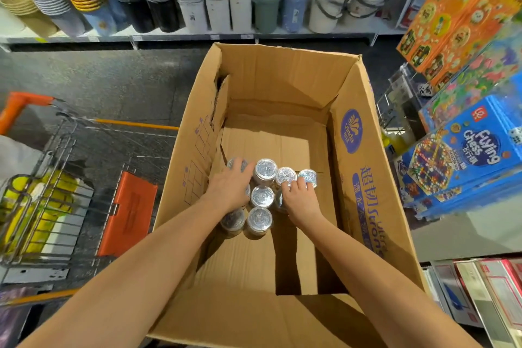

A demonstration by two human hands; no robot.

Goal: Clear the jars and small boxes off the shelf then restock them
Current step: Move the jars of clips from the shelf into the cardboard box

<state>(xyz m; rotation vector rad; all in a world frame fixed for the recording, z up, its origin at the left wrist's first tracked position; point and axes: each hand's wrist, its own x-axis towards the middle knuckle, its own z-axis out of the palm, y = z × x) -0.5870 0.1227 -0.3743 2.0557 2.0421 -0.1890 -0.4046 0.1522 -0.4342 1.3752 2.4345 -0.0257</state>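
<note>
The jars (262,196) stand upright in the cardboard box (282,79), clustered beneath and between both hands, equally near each: the left hand (230,186) rests flat and loose on them, the right hand (299,196) curls onto lids, its grip unclear

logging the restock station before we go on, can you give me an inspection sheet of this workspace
surface: cardboard box, flaps open, bare floor in its far half
job's things: silver-lidded jars upright, clustered in the near left of the box
clutter: nothing seen
grips: left hand lies over the left jars; right hand has fingertips on the right lids; hold on either unclear
cables: nothing seen
surroundings: shopping cart left, bins on far shelf, game boxes right
</note>
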